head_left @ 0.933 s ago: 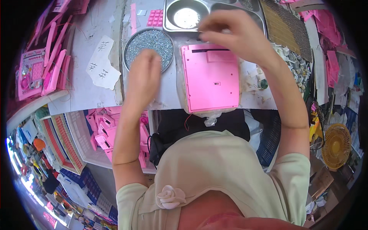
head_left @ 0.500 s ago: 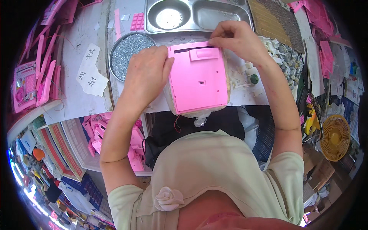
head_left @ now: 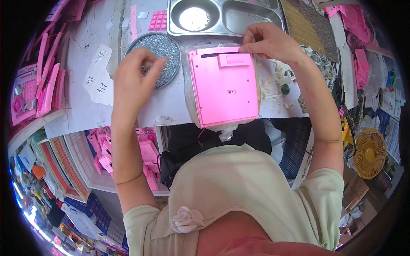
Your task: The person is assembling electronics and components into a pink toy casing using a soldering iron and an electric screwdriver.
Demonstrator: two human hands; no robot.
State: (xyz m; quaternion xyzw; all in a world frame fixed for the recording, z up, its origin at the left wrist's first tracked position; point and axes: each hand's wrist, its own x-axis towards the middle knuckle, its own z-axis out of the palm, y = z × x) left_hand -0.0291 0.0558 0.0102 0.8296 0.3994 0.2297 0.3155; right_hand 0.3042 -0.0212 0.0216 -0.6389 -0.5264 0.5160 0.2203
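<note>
Left hand [head_left: 139,81] beside dish [head_left: 180,62], fingers curled, grip undeterminable. Right hand [head_left: 275,45] at case's [head_left: 222,96] upper right corner; finger closure undeterminable.

A rectangular pink plastic case [head_left: 225,87] lies right of my left hand [head_left: 137,77], a silver compartmented metal tray [head_left: 232,19] beyond.

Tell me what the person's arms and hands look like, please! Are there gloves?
No gloves: the left hand and right hand are both bare. Short, pale green sleeves cover just the upper arms, so the forearms are bare too. No watch or bracelet shows on either wrist.
</note>
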